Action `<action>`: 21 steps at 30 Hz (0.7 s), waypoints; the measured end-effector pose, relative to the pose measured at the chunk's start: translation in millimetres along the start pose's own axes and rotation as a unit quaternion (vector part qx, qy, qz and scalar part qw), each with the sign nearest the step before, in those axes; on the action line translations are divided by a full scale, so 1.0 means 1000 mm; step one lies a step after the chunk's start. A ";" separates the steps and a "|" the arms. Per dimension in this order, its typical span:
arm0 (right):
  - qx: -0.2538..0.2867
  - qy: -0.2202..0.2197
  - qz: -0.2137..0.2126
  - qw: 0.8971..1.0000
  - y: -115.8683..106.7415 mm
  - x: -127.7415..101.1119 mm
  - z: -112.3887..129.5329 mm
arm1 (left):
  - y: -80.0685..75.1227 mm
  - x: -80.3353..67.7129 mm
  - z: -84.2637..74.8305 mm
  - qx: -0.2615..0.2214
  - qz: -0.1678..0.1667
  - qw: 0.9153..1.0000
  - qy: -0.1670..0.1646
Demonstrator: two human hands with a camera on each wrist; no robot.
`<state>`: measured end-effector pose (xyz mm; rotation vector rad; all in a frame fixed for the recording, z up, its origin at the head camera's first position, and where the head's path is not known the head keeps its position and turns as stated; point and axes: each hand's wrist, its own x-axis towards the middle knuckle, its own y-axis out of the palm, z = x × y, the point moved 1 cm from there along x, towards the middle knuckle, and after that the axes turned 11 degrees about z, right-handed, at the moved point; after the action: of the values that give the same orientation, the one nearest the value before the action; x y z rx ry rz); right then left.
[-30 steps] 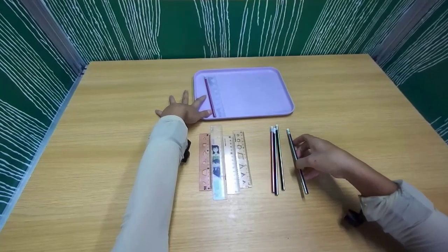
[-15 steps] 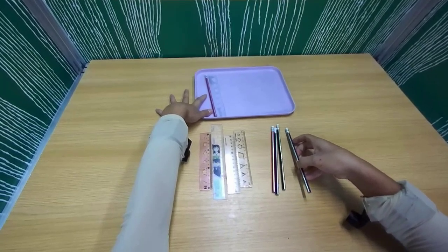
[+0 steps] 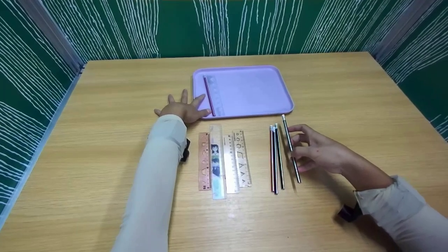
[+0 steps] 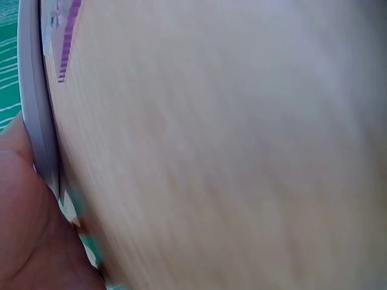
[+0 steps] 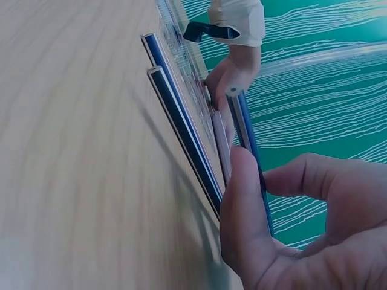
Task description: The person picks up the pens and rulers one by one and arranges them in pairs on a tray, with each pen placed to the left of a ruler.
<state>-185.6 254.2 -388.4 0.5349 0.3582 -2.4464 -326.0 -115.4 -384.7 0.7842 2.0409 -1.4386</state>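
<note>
1. The right hand (image 3: 316,150) pinches a dark pencil (image 3: 291,148) between thumb and fingertips; the pencil is raised off the wooden surface (image 3: 350,105), its pale end pointing toward the tray; the right wrist view shows the thumb (image 5: 245,211) pressed along the shaft.
2. The left hand (image 3: 183,108) lies flat on the surface with fingers spread and straight, grasping nothing; its thumb touches the near left corner of the lilac tray (image 3: 273,87).
3. In the tray, along its left side, lie a clear ruler (image 3: 216,94) and a reddish pencil (image 3: 209,95) side by side, touching or nearly so.
4. Just left of the held pencil, a small bunch of pencils (image 3: 275,159) lies on the surface, close together and roughly parallel; how many there are is hard to tell.
5. Further left, four rulers (image 3: 224,161) lie side by side, edges touching or overlapping, between the two forearms; one bears a printed cartoon figure.
</note>
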 end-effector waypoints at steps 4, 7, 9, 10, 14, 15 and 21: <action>0.007 -0.007 0.001 1.000 0.001 0.005 0.003 | 0.000 -0.002 -0.001 -0.002 0.002 1.000 -0.001; 0.013 -0.016 0.001 1.000 0.001 0.010 0.006 | 0.000 -0.002 -0.002 -0.004 0.000 1.000 0.000; 0.016 -0.022 0.002 1.000 0.002 0.014 0.007 | 0.000 -0.002 -0.002 -0.003 -0.001 1.000 -0.001; 0.017 -0.024 0.003 1.000 0.002 0.016 0.008 | 0.000 -0.002 -0.002 -0.003 -0.002 1.000 -0.002; 0.021 -0.033 -0.002 0.999 0.003 0.024 0.012 | 0.000 -0.001 -0.003 -0.001 0.000 1.000 -0.001; 0.023 -0.034 -0.003 0.999 0.004 0.026 0.013 | 0.000 -0.001 -0.003 0.000 0.000 1.000 -0.001; 0.031 -0.043 -0.001 0.999 0.007 0.041 0.023 | -0.001 -0.001 -0.002 0.002 0.001 1.000 -0.002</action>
<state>-217.8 219.4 -387.4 0.4540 0.2488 -2.4795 -325.7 -114.0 -382.7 0.7837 2.0346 -1.4418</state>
